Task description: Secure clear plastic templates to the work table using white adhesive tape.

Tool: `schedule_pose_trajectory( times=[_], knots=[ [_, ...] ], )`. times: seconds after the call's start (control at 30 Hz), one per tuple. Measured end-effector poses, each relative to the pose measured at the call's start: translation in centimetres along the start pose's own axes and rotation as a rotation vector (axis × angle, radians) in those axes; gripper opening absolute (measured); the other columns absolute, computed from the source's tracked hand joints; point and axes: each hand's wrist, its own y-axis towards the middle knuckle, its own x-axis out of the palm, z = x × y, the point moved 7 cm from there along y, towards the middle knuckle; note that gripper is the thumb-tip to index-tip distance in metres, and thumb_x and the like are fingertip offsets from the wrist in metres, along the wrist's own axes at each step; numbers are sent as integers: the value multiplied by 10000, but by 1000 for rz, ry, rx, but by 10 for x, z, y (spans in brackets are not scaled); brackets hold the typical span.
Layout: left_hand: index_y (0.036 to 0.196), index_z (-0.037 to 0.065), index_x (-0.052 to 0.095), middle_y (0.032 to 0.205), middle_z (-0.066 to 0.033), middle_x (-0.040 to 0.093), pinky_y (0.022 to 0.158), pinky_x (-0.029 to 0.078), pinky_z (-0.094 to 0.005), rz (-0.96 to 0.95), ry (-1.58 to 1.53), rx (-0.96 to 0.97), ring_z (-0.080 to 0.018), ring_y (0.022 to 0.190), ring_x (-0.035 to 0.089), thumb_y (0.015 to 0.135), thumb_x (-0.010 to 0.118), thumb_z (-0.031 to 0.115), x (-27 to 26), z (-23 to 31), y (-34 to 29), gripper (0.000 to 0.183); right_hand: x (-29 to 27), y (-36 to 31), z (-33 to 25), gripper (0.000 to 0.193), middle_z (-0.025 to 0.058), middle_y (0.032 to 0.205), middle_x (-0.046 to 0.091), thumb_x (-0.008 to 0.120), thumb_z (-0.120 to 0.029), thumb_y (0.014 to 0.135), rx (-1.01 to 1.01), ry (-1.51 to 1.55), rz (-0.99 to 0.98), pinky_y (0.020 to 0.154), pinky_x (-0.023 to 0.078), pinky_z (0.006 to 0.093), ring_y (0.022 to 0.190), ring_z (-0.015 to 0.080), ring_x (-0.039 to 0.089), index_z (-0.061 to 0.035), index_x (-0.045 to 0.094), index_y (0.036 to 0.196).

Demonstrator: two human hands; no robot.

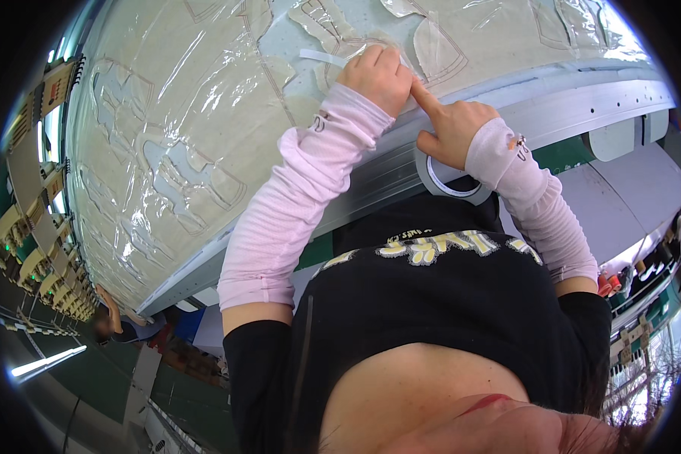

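Observation:
A table [204, 98] is covered with clear plastic film over beige sheet material with cut-out shapes. My left hand [378, 79] is closed at its near edge, with a whitish strip of tape [321, 57] sticking out to the left from under the fingers. Just to the right, my right hand [458, 129] stretches its index finger to the left hand, its other fingers curled. Against the right palm hangs a roll of tape [435, 181], a pale ring; the hand partly hides it and the fingers' hold on it. Cut pieces [439, 53] with drawn outlines lie beyond the hands.
A metal rail [567, 106] runs along the table's near edge, close to my body. Rows of yellowish machine parts [45, 280] line the far left, where another person's arm [110, 306] reaches to the table. Grey panels [605, 197] stand at the right.

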Motion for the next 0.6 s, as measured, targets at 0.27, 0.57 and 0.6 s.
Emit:
schedule_pose_trajectory(
  times=[0.27,0.57,0.6],
  knots=[
    [961,4,623,1253,-239,586,983,475,-491,-115,-163,-47,-407,1192,561,721,690,21,-37,25,-13,250,-10,-2,-2,749,194,789,713,577,-314,853,-24,55,10,710,577,481,750,378,716,-125,335,1536],
    [930,-4,588,1095,-191,647,795,548,-401,-143,-467,-175,-386,955,643,748,653,-16,-63,43,-24,194,-9,0,11,458,159,777,717,598,-321,864,-100,170,239,700,560,497,752,385,703,-119,557,1273],
    [920,-2,582,1073,-187,651,776,553,-388,-163,-449,-167,-384,921,648,751,653,-17,-63,46,-26,185,-9,-1,12,423,154,782,719,605,-325,863,-105,186,262,702,559,495,756,382,703,-118,580,1231]
  ],
)
